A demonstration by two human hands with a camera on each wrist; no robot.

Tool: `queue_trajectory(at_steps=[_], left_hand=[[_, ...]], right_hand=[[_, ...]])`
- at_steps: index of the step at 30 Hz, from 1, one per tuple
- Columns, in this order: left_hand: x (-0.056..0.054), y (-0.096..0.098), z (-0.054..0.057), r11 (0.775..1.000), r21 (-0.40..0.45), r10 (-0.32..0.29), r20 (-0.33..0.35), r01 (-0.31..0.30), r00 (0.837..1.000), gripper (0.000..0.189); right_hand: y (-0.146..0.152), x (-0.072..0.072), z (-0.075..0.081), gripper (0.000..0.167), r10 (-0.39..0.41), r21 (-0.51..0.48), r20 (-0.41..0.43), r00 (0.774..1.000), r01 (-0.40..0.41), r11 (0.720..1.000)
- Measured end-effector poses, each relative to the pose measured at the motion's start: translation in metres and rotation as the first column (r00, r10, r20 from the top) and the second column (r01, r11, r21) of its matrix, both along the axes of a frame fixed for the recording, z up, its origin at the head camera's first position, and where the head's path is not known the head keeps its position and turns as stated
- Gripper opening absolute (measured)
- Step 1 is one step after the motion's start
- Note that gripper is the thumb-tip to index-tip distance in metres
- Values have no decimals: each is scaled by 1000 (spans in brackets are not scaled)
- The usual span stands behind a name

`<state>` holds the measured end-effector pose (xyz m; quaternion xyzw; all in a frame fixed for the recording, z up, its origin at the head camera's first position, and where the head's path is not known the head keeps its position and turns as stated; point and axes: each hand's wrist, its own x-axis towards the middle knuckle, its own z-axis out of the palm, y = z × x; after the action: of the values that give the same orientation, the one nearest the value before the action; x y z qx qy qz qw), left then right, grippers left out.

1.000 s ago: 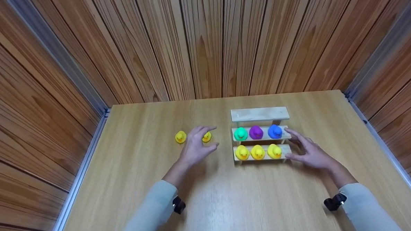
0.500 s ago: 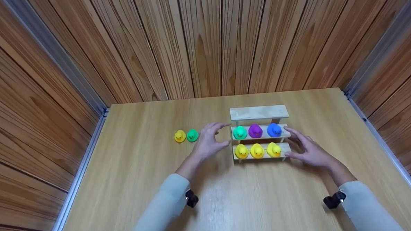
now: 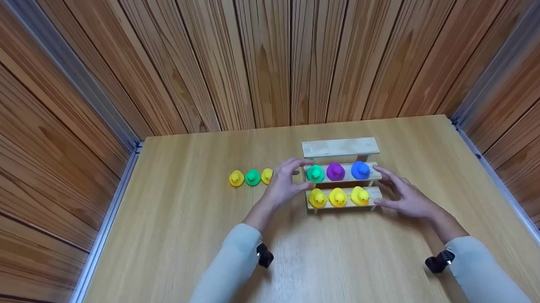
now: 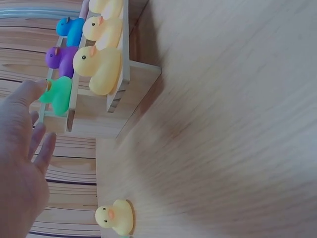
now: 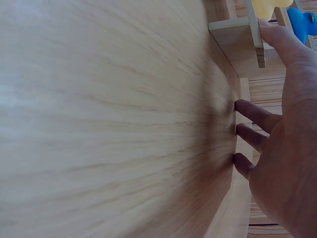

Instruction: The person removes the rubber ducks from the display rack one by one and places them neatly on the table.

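Note:
A small three-step wooden rack (image 3: pixel 340 147) stands right of the table's middle. Its middle step bears a green duck (image 3: pixel 315 173), a purple duck (image 3: pixel 335 171) and a blue duck (image 3: pixel 360 170); three yellow ducks (image 3: pixel 338 197) fill the lowest step. My left hand (image 3: pixel 282 183) is at the rack's left end, thumb and index finger spread to either side of the green duck. In the left wrist view the thumb overlaps this duck (image 4: pixel 60 96). At the other end, my right hand (image 3: pixel 404 198) touches the rack with thumb and index finger, its other fingers (image 5: pixel 252 116) extended low by the table.
Left of the left hand, a yellow duck (image 3: pixel 236 178), a green duck (image 3: pixel 252 177) and another yellow duck (image 3: pixel 266 176) stand in a row on the table (image 3: pixel 187 246). The last is partly hidden by the hand. Wood-panelled walls (image 3: pixel 266 56) enclose the table.
My left hand has moved right from over the loose ducks to the rack's left end, uncovering the loose green duck and the yellow one beside it. The right hand has stayed in place.

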<state>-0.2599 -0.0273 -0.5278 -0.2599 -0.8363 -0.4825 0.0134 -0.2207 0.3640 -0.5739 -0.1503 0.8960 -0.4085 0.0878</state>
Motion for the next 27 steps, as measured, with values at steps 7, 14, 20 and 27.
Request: queue_trajectory(at_steps=[7,14,20,27], left_hand=[[-1,7,-9,999,32,13,10,-13,1000,42],[-1,15,-13,998,46,45,31,-47,998,39],[-1,19,-16,997,29,69,18,-70,997,34],[0,20,-14,996,38,77,24,-78,997,31]], right_hand=[[-1,0,0,96,-3,3,19,1000,3,1000],[0,-1,0,96,-3,-1,15,1000,3,1000],[0,-1,-1,96,3,3,1,1000,-3,1000],[0,-1,-1,95,9,-9,-6,1000,-9,1000]])
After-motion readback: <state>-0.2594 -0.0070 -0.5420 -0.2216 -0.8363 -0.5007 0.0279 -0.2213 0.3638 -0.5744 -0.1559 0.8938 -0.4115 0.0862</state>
